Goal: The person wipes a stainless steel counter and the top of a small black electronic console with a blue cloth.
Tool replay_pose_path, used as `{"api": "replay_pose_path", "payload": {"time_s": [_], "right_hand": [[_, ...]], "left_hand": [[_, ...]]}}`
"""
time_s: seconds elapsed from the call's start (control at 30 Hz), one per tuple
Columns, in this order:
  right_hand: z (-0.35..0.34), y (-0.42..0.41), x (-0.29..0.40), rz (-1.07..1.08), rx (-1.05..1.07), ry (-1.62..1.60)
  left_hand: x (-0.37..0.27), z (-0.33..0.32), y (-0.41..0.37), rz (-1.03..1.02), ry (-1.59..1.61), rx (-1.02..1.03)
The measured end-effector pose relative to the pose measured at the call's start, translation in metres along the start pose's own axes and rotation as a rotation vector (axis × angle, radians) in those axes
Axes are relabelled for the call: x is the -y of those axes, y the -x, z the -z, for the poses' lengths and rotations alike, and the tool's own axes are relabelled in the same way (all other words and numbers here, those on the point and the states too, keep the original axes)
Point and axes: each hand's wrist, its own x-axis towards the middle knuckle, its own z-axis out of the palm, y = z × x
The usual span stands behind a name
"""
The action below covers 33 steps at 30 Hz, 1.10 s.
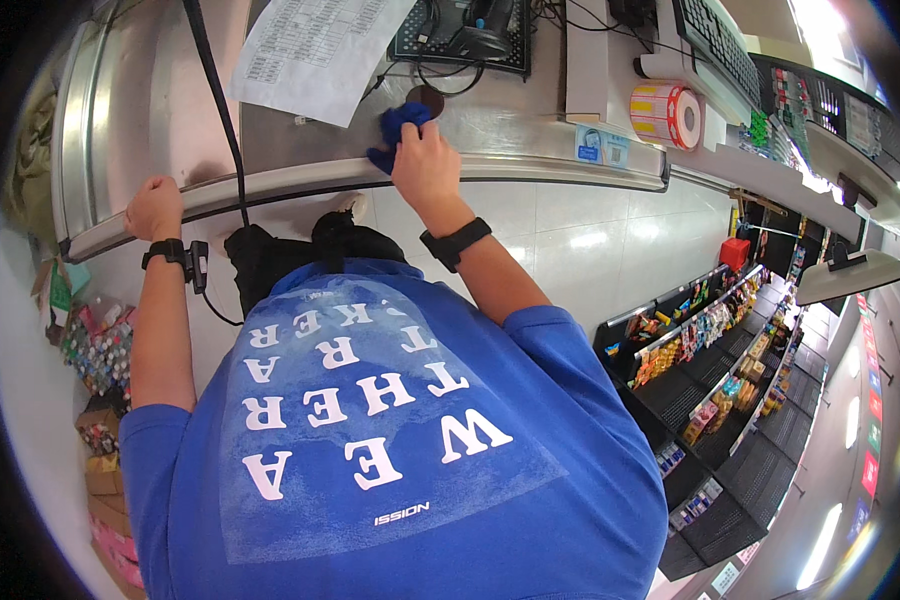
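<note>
My right hand (426, 165) pinches a crumpled dark blue cloth (399, 127) against the front of a stainless-steel counter (480, 120). Part of the cloth laps over the counter's rounded metal edge strip (555, 169). A round dark disc (425, 100) lies just beyond the cloth. My left hand (154, 208) is curled into a fist and rests at the edge strip farther left; nothing shows in it. Beyond the cloth, to the left, a printed paper sheet (307, 67) lies on the counter.
A handheld barcode scanner (484, 34) and cables sit on a black perforated tray (521, 52). To the right are a label roll (664, 116) and a keyboard (720, 49). A black strap (217, 97) crosses the counter's left part. Store shelves (720, 405) stand at right.
</note>
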Motion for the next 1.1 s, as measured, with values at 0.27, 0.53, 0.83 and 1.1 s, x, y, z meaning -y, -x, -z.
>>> {"api": "replay_pose_path", "payload": {"time_s": [0.27,0.53,0.83,1.1], "right_hand": [[0.038,-0.031,-0.138,-0.440,-0.024,0.334],[0.016,-0.082,-0.103,-0.424,-0.077,0.343],[0.036,-0.046,-0.156,-0.390,-0.106,0.302],[0.026,-0.118,-0.210,-0.429,-0.142,0.435]], "left_hand": [[0.006,-0.006,0.001,-0.020,-0.004,-0.050],[0.002,-0.004,0.001,-0.011,0.036,-0.050],[0.002,-0.001,0.006,-0.007,0.025,-0.093],[-0.001,-0.003,0.003,-0.040,0.083,-0.102]]}}
